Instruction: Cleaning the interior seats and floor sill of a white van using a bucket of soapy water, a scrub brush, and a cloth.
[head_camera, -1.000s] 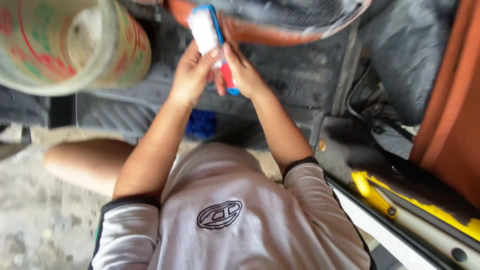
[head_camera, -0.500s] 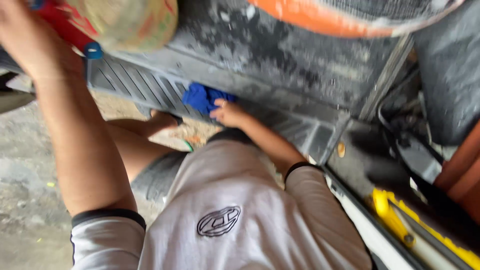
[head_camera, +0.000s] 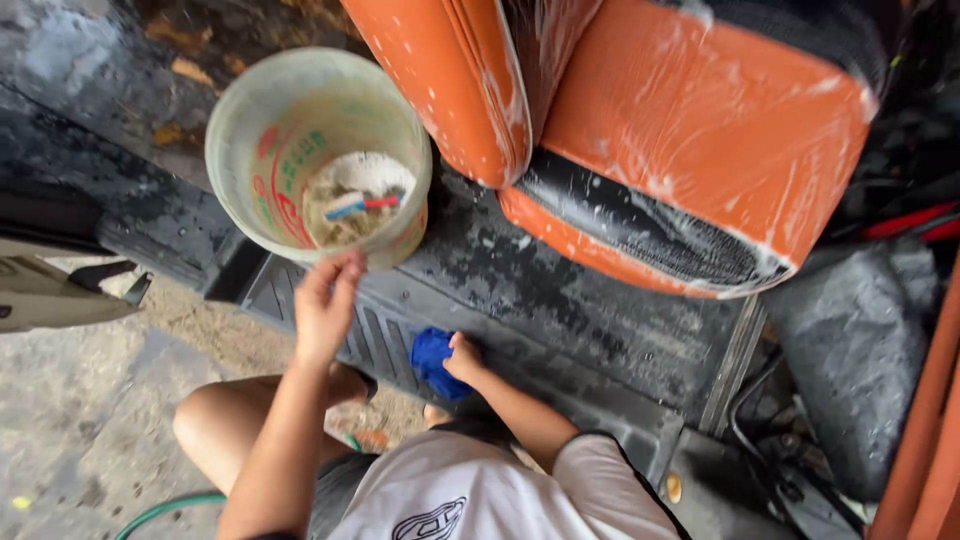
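Observation:
My left hand (head_camera: 325, 300) hovers just under the near rim of a pale plastic bucket (head_camera: 245, 150), fingers apart and holding nothing. Inside the bucket a brush with a blue and red handle (head_camera: 360, 205) lies in foamy, murky water. My right hand (head_camera: 462, 358) rests lower down on the dark ribbed door sill (head_camera: 560, 350) of a vehicle, fingers closed on a crumpled blue cloth (head_camera: 430, 362). The cloth lies pressed against the sill.
An orange and black car seat (head_camera: 700, 150), streaked with soap foam, stands on the wet vehicle floor behind the sill. A green hose (head_camera: 165, 510) lies on the concrete ground by my bare knee (head_camera: 215, 425). Dark trim and cables sit at the right.
Both hands held the brush a second ago. My left hand carried it to the bucket and let it go; my right hand dropped to the blue cloth on the sill.

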